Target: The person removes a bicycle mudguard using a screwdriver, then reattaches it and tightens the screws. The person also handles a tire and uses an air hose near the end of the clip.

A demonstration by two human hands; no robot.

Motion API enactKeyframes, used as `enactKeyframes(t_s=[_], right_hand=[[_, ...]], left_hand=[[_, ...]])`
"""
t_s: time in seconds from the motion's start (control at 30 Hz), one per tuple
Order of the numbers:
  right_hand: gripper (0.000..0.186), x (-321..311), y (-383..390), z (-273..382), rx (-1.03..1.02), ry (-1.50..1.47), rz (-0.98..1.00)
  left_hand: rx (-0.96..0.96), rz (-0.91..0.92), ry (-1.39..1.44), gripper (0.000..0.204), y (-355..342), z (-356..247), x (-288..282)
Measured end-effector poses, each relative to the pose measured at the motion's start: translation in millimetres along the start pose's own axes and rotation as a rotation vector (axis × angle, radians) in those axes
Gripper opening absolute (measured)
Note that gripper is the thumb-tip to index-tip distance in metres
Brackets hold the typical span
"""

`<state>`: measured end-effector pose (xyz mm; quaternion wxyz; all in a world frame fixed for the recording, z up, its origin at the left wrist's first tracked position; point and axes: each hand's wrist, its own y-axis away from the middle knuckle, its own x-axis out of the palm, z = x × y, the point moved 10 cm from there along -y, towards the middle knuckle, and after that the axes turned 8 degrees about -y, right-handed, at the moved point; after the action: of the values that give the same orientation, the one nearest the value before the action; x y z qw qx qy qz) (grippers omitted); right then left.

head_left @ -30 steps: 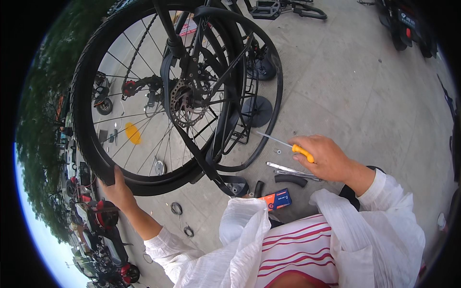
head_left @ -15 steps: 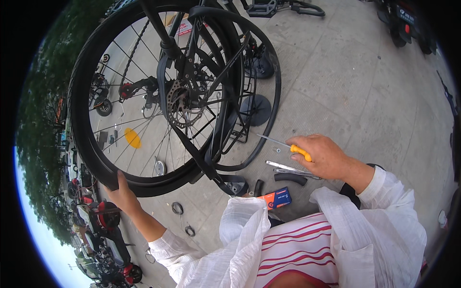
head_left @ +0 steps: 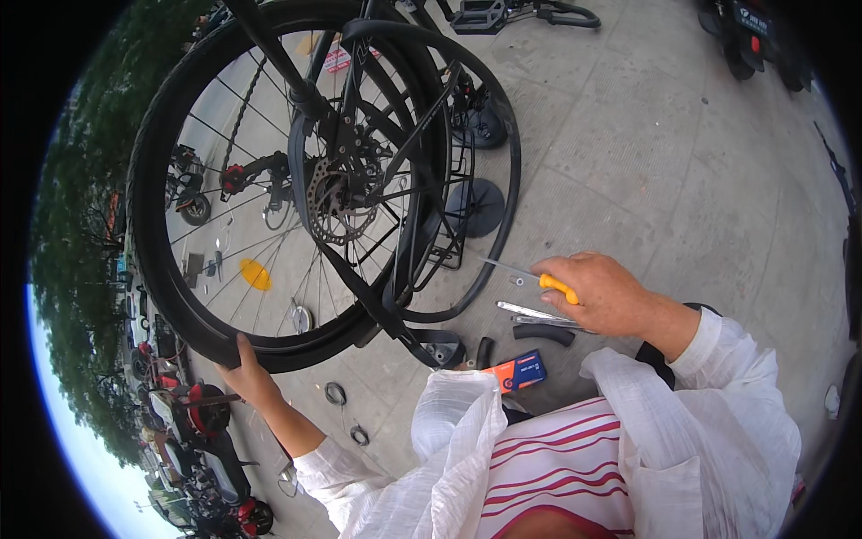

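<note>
A bicycle wheel with a black tire, thin spokes and a disc brake rotor stands in front of me. My left hand grips the tire at its lower edge, thumb on the near side and the other fingers mostly hidden. In my right hand is a screwdriver with a yellow handle, its thin shaft pointing left toward the wheel. A black inner tube hangs in a loop from the frame, right of the wheel.
Below the right hand lie metal tire levers, a curved black rubber piece and an orange-and-blue box. Black rings rest on the paving. A pedal is at the top; parked motorbikes stand left, another vehicle top right.
My left hand has shifted a little right along the bottom of the tire. The right hand with the screwdriver has barely moved.
</note>
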<state>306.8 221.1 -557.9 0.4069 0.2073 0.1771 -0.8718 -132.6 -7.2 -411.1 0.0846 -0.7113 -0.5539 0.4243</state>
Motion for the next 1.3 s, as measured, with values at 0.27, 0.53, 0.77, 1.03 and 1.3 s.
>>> enactKeyframes(t_s=[0.27,0.53,0.77,1.03,1.3], right_hand=[[0.032,5.1,0.9,-3.0,0.045,0.020,0.053],[0.028,5.6,-1.7,0.4,0.025,0.010,0.026],[0.029,3.0,2.0,-3.3,0.037,0.014,0.038],[0.031,6.3,3.0,-2.4,0.044,0.047,0.081],[0.029,16.6,5.5,-19.8,0.210,0.085,0.223]], left_hand=[[0.107,0.006,-0.017,0.039,-18.7,-32.4,-2.8],[-0.016,-0.003,-0.040,0.044,-1.5,8.1,-1.9],[-0.065,0.055,0.091,0.049,31.8,47.7,12.6],[-0.134,0.053,0.215,0.044,62.4,94.5,29.0],[0.323,-0.377,-0.498,0.071,125.8,-4.2,14.8]])
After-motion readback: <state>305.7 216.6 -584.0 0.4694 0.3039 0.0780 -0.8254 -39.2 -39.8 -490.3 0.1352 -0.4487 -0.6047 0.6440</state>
